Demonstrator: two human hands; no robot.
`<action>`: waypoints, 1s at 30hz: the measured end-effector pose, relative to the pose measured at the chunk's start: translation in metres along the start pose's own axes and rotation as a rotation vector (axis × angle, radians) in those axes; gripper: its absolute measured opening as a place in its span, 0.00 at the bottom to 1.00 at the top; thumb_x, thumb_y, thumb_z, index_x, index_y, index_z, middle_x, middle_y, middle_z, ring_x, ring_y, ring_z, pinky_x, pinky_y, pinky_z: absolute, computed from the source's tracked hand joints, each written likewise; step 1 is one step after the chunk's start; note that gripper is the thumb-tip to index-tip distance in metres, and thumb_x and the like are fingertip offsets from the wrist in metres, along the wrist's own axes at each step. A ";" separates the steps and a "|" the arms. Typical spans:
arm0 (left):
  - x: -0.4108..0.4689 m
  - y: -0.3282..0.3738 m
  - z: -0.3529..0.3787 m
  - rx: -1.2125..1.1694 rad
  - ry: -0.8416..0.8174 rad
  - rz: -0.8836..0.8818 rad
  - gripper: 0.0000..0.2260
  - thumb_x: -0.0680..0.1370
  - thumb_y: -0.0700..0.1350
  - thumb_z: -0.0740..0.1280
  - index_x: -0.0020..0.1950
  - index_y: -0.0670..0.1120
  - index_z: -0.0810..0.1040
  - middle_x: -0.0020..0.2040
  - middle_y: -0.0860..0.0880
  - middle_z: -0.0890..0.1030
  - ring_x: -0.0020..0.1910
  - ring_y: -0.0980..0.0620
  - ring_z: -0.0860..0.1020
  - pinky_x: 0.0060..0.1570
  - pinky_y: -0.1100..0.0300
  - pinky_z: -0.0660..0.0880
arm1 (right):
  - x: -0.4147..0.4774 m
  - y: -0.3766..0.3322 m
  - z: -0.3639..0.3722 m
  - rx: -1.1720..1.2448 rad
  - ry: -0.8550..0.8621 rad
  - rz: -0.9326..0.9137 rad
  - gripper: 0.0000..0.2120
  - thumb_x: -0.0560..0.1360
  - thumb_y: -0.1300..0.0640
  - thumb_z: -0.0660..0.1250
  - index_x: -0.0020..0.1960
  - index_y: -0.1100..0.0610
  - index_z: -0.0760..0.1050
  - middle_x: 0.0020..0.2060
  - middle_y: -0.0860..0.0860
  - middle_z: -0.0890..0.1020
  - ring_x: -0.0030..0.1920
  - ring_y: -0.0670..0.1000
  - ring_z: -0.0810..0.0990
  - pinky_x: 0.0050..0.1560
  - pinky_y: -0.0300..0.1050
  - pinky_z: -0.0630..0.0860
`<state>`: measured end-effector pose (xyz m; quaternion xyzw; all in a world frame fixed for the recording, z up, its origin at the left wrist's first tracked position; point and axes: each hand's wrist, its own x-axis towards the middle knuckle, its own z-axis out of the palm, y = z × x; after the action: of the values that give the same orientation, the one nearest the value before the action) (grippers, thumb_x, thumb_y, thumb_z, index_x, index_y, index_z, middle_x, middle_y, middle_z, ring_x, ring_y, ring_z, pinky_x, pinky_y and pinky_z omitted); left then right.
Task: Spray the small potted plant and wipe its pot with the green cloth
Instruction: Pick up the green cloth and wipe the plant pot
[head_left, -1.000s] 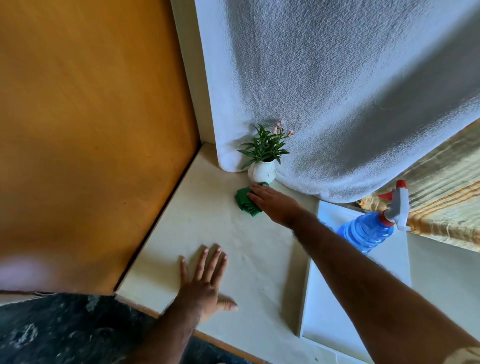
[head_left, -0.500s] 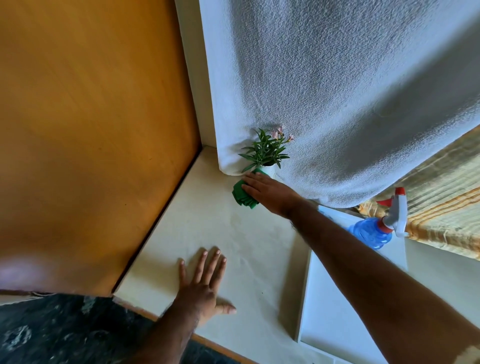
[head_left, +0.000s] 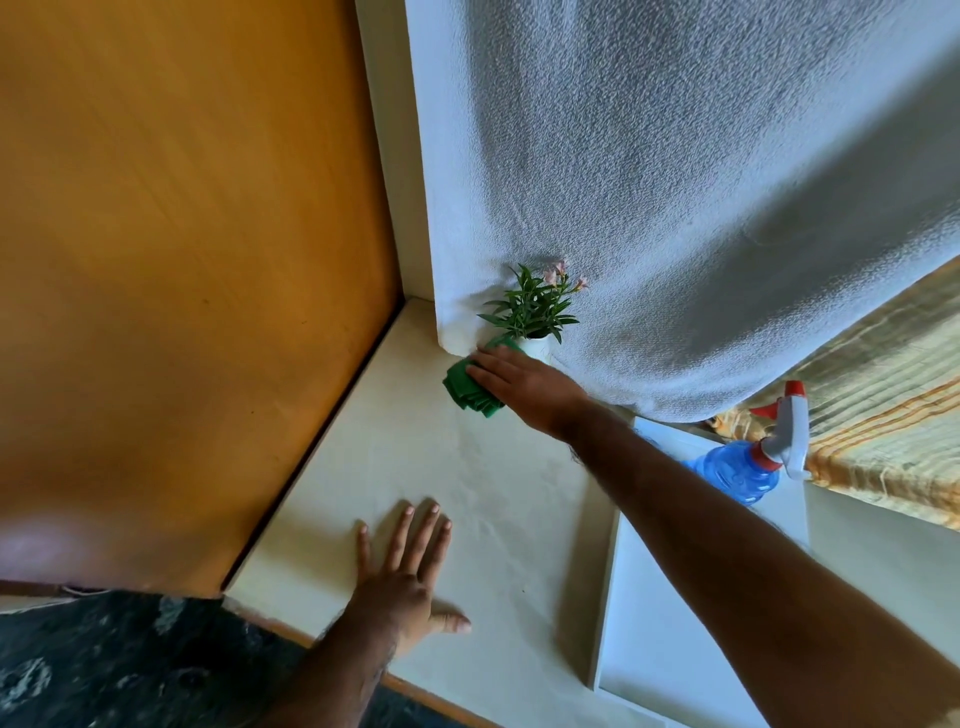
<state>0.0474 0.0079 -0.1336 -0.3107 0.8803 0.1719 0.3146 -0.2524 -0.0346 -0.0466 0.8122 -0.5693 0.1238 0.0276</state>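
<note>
My right hand (head_left: 524, 387) presses the green cloth (head_left: 467, 387) against the white pot (head_left: 537, 347) of the small plant (head_left: 535, 306). My left hand (head_left: 405, 582) lies flat, fingers spread, on the desk (head_left: 493, 493), holding nothing.

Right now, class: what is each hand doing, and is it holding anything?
Left hand: open, flat on the ledge, holding nothing.
Right hand: pressing the green cloth against the white pot.

The right hand (head_left: 524, 387) presses the green cloth (head_left: 470, 387) against the white pot (head_left: 537, 347) of the small plant (head_left: 535, 306). In front of the pot, the left hand (head_left: 402, 577) lies flat on the cream ledge (head_left: 498, 499). To the right of the pot lies a blue spray bottle (head_left: 740, 470).
</note>
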 end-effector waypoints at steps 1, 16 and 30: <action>0.000 0.000 -0.001 0.000 -0.001 -0.001 0.54 0.67 0.81 0.49 0.70 0.53 0.17 0.69 0.52 0.13 0.70 0.43 0.17 0.64 0.27 0.23 | 0.003 0.003 -0.002 -0.026 0.026 -0.013 0.22 0.73 0.76 0.68 0.66 0.70 0.73 0.65 0.67 0.76 0.66 0.68 0.74 0.66 0.63 0.70; 0.000 0.000 0.001 -0.003 0.001 0.004 0.54 0.67 0.81 0.50 0.69 0.54 0.16 0.67 0.54 0.12 0.69 0.44 0.16 0.64 0.27 0.23 | -0.013 -0.001 0.019 0.233 -0.209 0.271 0.31 0.73 0.77 0.59 0.73 0.60 0.69 0.74 0.57 0.69 0.74 0.55 0.65 0.70 0.48 0.65; 0.000 0.000 0.000 -0.010 0.027 0.008 0.54 0.67 0.82 0.50 0.70 0.54 0.17 0.70 0.52 0.14 0.71 0.43 0.18 0.65 0.27 0.24 | -0.028 0.011 0.006 0.069 -0.076 0.116 0.19 0.79 0.71 0.56 0.68 0.69 0.72 0.69 0.67 0.71 0.72 0.68 0.66 0.72 0.64 0.64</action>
<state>0.0473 0.0076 -0.1336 -0.3111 0.8848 0.1731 0.3007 -0.2705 -0.0142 -0.0603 0.7826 -0.6114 0.1139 -0.0291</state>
